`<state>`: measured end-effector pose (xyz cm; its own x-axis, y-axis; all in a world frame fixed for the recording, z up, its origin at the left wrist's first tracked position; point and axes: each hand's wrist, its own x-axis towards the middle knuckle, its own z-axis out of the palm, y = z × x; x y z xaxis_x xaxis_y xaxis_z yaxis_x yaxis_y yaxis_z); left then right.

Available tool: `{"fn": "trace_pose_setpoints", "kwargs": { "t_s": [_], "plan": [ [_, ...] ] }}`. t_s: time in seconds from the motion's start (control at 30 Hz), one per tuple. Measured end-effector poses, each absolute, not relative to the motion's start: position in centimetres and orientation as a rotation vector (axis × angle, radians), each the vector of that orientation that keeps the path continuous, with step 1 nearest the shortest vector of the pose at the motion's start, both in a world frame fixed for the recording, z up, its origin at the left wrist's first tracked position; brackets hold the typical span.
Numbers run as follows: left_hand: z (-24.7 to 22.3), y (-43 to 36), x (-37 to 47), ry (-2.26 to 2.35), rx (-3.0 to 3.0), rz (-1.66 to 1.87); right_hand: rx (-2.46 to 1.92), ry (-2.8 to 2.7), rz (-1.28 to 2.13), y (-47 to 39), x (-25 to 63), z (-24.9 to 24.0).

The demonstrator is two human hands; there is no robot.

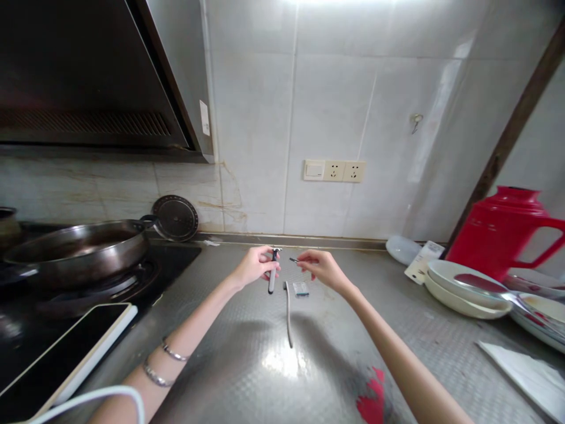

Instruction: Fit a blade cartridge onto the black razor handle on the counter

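Note:
My left hand (260, 266) is closed around a razor (272, 275) with a grey and black handle. The razor is upright, its T-shaped head at the top. A short gap to the right, my right hand (321, 268) pinches a small thin dark piece (294, 260) between thumb and fingers. Its exact kind is too small to make out. Below the hands, a small clear plastic case (301, 289) with something dark and bluish in it lies on the steel counter (326, 365). Beside the case rests a thin grey stick-like item (289, 315), dark at its far end.
At left, a steel pan (79, 253) sits on the black stove (176, 259), with a phone (66, 359) and white cable (101, 391) nearer me. To the right stand a red thermos jug (498, 235), stacked dishes (468, 291) and white paper (525, 377). Wall sockets (344, 171) are behind.

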<state>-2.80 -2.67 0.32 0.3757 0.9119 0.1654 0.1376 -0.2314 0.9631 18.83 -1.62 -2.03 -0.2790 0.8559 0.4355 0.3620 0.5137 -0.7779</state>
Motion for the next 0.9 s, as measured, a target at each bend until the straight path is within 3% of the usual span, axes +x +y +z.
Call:
{"fn": "trace_pose_setpoints", "kwargs": {
  "t_s": [0.4, 0.9],
  "plan": [
    [0.8, -2.6, -3.2, 0.954, 1.645, 1.004, -0.987, -1.788, 0.877, -2.1, 18.5, -1.5],
    [1.1, -3.0, -3.1, 0.927, 1.623, 1.022, -0.918, -1.875, 0.698, -3.1, 18.2, -0.2]
  ]
}}
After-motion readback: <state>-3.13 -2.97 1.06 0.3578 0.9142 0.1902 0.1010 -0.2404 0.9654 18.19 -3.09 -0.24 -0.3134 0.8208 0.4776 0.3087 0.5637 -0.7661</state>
